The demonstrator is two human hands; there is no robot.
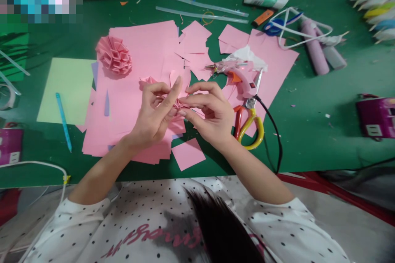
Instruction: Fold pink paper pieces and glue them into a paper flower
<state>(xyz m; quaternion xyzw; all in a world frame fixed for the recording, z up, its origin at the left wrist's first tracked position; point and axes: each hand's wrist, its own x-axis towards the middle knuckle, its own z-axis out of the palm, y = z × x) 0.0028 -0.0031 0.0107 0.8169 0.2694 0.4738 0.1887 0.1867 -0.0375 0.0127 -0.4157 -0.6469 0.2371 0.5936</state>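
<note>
Left hand (156,111) and right hand (212,113), each grip pinching pleated paper (177,105), pink flower (114,55) on stacked sheets (148,49), glue gun (243,74) nearby, purple box (377,117) on bench (308,131), inside hidden

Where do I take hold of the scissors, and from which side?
By the yellow handle, I'd say, with the right hand once free, coming from the wearer's side: the open loop faces that way, whereas the blades run away beside the pink glue gun. Its black cable curves right of the handle, making that side worse.
</note>
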